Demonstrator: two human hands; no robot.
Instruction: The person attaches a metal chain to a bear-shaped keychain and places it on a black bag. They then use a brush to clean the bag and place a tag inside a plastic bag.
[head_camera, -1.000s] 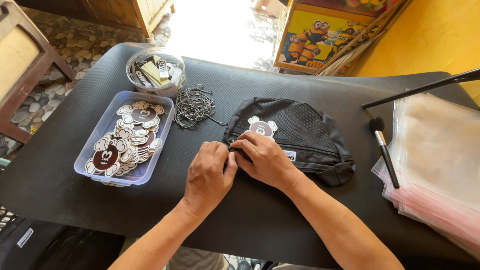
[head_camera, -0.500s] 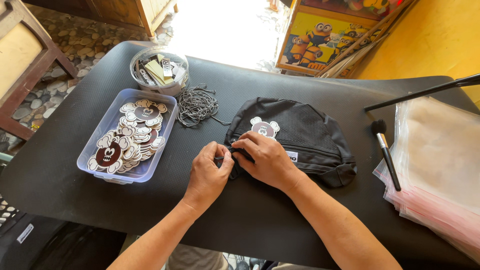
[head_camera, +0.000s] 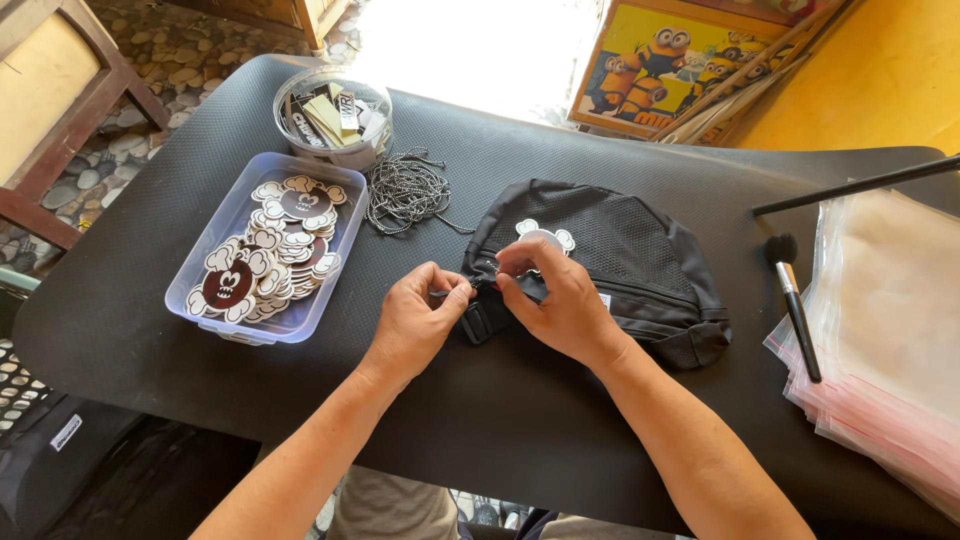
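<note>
Both hands pinched at the black waist bag's (head_camera: 610, 265) zipper end: left hand (head_camera: 420, 320), right hand (head_camera: 560, 305), fingertips closed. Risk: cord slipping free, cartoon tag (head_camera: 545, 237) dropping.

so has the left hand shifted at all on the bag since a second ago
Yes, slightly. The left hand has slid left and toward the person, off the black bag, to its left end, now pinching there, judged against the bag's round white tag.
</note>
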